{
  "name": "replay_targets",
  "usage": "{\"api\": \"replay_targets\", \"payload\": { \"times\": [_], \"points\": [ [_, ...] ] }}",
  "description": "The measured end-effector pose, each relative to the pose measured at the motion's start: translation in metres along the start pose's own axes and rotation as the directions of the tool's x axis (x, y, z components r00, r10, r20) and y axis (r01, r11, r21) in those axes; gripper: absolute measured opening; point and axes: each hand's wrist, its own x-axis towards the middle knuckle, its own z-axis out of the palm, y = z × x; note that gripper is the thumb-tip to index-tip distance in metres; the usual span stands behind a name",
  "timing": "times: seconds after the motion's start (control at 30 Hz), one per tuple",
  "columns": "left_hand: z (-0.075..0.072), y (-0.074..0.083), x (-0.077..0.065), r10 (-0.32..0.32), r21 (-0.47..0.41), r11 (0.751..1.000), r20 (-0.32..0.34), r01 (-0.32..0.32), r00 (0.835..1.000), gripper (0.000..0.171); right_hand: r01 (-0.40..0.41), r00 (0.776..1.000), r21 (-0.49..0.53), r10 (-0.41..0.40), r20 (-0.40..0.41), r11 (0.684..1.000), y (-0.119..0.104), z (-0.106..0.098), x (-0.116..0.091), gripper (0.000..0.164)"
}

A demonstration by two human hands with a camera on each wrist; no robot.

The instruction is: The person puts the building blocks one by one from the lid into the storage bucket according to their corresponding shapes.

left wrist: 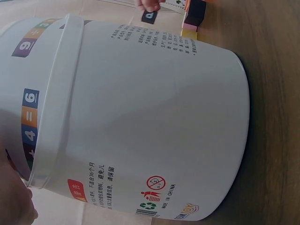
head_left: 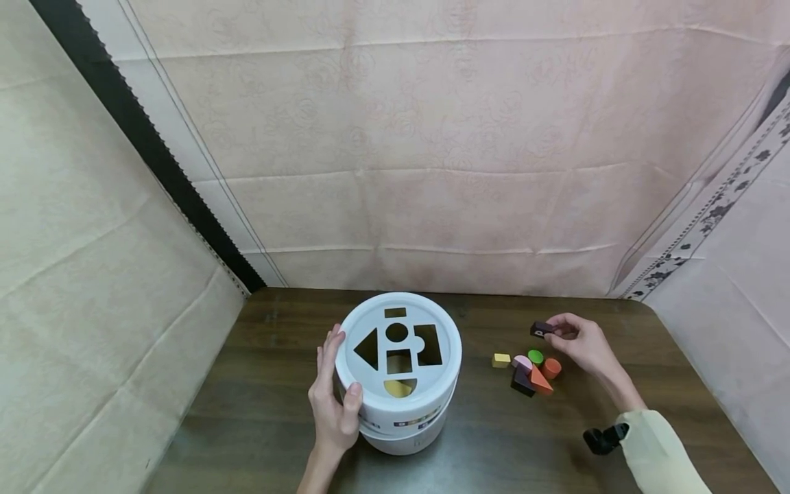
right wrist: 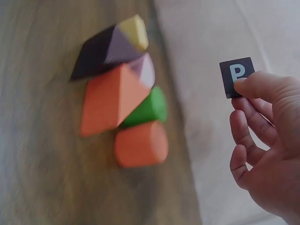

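In the head view my left hand (head_left: 333, 398) rests against the left side of a white shape-sorter bucket (head_left: 404, 442), fingers along the rim and thumb at the front edge. Its lid (head_left: 441, 384) has cut-out holes, including a triangle, a circle and a square; something yellow shows through the front hole. Off to the right, my right hand (head_left: 579, 342) pinches a small dark block (right wrist: 229, 77) between thumb and fingers, above the table. A pale letter P is on the face seen in the right wrist view. The left wrist view is mostly filled by the printed bucket wall (left wrist: 154, 108).
Loose blocks lie right of the bucket: a yellow block (head_left: 501, 360), a pink piece (head_left: 522, 363), a green one (head_left: 535, 357), an orange cylinder (head_left: 552, 368), an orange triangular prism (head_left: 540, 381) and a dark block (head_left: 522, 381). Pale cloth (head_left: 395, 206) hangs behind the wooden table (head_left: 259, 412).
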Motion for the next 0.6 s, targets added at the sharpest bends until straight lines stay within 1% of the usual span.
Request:
{"api": "replay_targets", "payload": {
  "times": [0.23, 0.47, 0.6],
  "points": [
    [0.000, 0.000, 0.000, 0.000, 0.002, 1.000, -0.001, 0.000, 1.000, 0.062, 0.091, 0.996, 0.043, -0.092, 0.020, 0.995, -0.036, 0.003, 0.004, 0.020],
    [0.000, -0.001, 0.000, -0.005, 0.004, 1.000, -0.005, 0.005, 1.000, 0.061, 0.137, 0.987, 0.111, -0.145, 0.070, 0.984, -0.072, 0.010, 0.007, 0.017],
    [0.000, -0.001, 0.000, -0.007, 0.007, 1.000, -0.004, 0.007, 1.000, 0.061, 0.179, 0.977, 0.140, -0.193, 0.090, 0.974, -0.093, 0.013, 0.009, 0.017]
  ]
}}
